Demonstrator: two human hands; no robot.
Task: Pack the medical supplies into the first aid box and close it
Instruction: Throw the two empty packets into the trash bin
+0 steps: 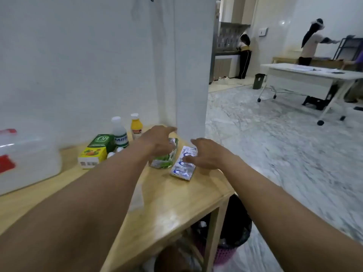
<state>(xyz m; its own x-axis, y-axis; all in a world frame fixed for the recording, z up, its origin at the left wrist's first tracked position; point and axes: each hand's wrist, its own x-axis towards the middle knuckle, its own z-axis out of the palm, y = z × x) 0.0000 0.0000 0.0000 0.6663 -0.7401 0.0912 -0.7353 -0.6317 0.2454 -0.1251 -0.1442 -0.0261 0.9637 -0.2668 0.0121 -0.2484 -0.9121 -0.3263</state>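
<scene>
The translucent first aid box (27,160) with red clasps stands at the left of the wooden table (172,205). My left hand (157,140) hovers with spread fingers over a green-and-silver blister pack (164,163). My right hand (208,154) rests its fingers on the right edge of a blue-and-white blister pack (183,166). Behind them stand a clear bottle (118,132), a yellow bottle (136,125), a dark green carton (102,141) and a yellow-green carton (92,157). The frame is motion-blurred, so I cannot tell whether the left hand touches its pack.
A white pillar (188,75) rises at the table's far right corner. A black bin (235,228) in a pink basket sits under the table's right end. Two people, a white desk (314,75) and a dark bin (258,81) are far across the marble floor.
</scene>
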